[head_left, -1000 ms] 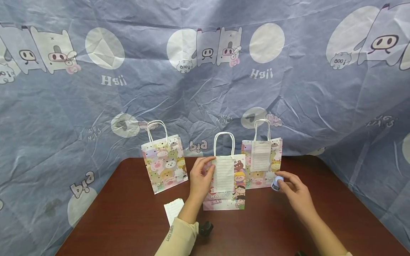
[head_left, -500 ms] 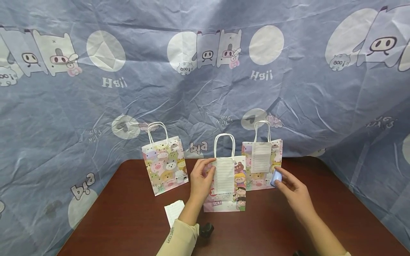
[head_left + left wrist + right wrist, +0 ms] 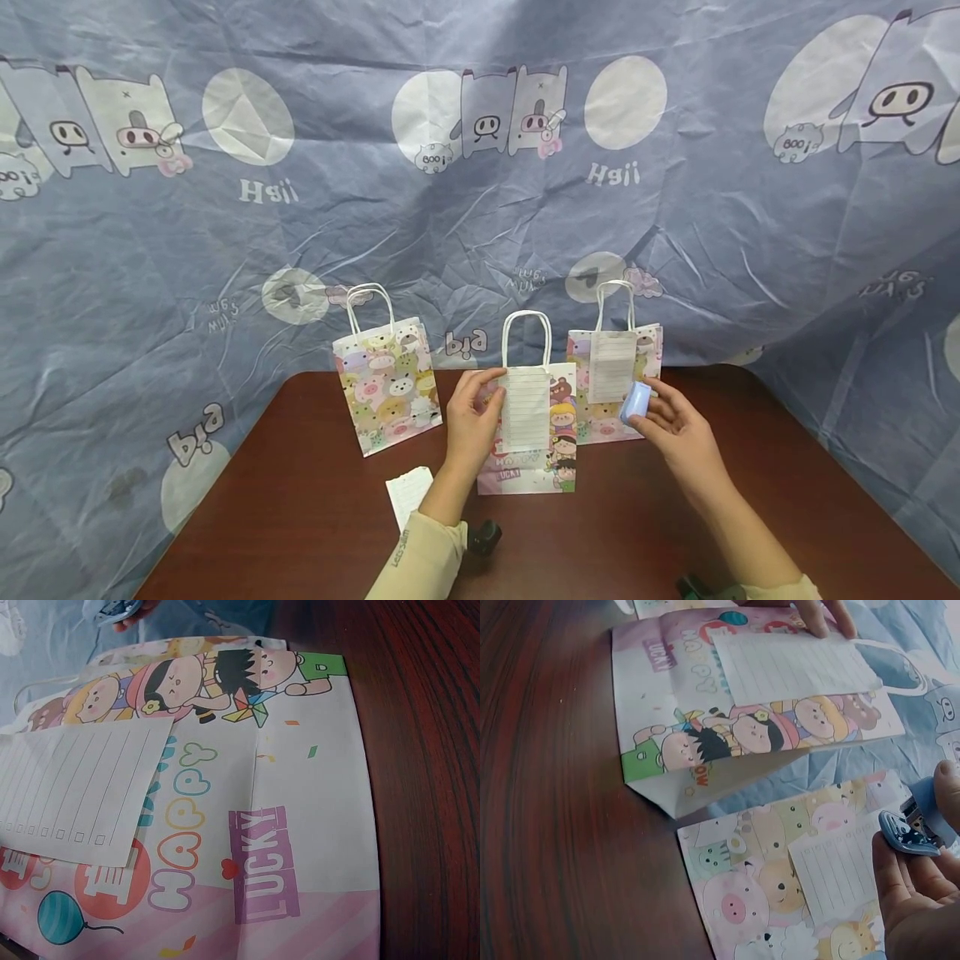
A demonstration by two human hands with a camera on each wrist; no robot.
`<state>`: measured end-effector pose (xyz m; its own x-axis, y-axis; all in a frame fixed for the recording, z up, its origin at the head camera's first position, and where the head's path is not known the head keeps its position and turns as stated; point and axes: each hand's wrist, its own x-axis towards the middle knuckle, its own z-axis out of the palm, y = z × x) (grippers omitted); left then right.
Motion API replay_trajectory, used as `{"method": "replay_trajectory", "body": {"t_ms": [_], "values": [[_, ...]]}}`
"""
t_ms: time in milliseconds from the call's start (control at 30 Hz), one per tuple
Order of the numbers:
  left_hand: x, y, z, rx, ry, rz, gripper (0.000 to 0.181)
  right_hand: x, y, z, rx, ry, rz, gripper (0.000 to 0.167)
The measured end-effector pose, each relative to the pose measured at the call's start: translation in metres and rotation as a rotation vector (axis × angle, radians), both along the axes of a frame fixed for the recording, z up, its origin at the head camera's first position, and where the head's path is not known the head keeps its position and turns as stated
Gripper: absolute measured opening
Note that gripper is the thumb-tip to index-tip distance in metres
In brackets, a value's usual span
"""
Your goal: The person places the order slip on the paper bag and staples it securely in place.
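In the head view, my left hand (image 3: pixel 474 421) holds the upper left edge of a lined checklist sheet (image 3: pixel 527 408) between thumb and index finger, against the front of the middle paper gift bag (image 3: pixel 566 479). Its fingertips (image 3: pixel 814 621) show at the sheet's edge in the right wrist view. My right hand (image 3: pixel 678 429) grips a small light-blue object (image 3: pixel 636 402) with a dark patterned face; its exact kind is unclear. That hand is in front of the right gift bag (image 3: pixel 651 346), which bears another lined sheet (image 3: pixel 612 362).
At the back left a third gift bag (image 3: pixel 386 392) stands tilted, with animal prints. A loose white sheet (image 3: pixel 407 493) lies on the dark red table (image 3: pixel 247 500), partly behind the left forearm. A patterned blue cloth (image 3: pixel 480 217) hangs behind the table.
The right hand has turned the light-blue object and moved slightly left and up with it. The left hand, sheets and bags have stayed in place.
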<state>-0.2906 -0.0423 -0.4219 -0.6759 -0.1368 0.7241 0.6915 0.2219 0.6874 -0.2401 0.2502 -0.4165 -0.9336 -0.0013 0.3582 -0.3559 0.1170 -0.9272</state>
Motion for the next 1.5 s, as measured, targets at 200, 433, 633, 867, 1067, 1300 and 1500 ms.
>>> {"method": "replay_trajectory", "body": {"t_ms": [200,433,633,867,1067,1300,1500], "values": [[-0.002,0.001,0.002,0.014,-0.015,-0.017,0.031,-0.001,-0.007,0.006,-0.03,0.029,0.032,0.066],[-0.001,0.003,0.003,0.034,-0.028,-0.016,0.029,-0.002,-0.014,0.008,-0.026,0.068,0.06,0.065],[0.0,0.004,0.004,0.029,-0.043,0.005,0.029,-0.004,-0.02,0.012,-0.035,0.09,0.083,0.066],[0.014,0.005,0.018,0.03,-0.042,0.013,0.027,-0.008,-0.027,0.016,0.025,0.103,0.092,0.065],[0.025,0.006,0.027,0.027,-0.02,0.009,0.027,-0.009,-0.033,0.02,0.009,0.098,0.075,0.056],[0.024,0.005,0.024,0.025,-0.016,0.003,0.028,-0.011,-0.04,0.029,-0.045,0.139,0.114,0.057],[0.006,0.004,0.007,0.026,-0.045,0.011,0.029,-0.011,-0.051,0.037,0.02,0.165,0.102,0.055]]}}
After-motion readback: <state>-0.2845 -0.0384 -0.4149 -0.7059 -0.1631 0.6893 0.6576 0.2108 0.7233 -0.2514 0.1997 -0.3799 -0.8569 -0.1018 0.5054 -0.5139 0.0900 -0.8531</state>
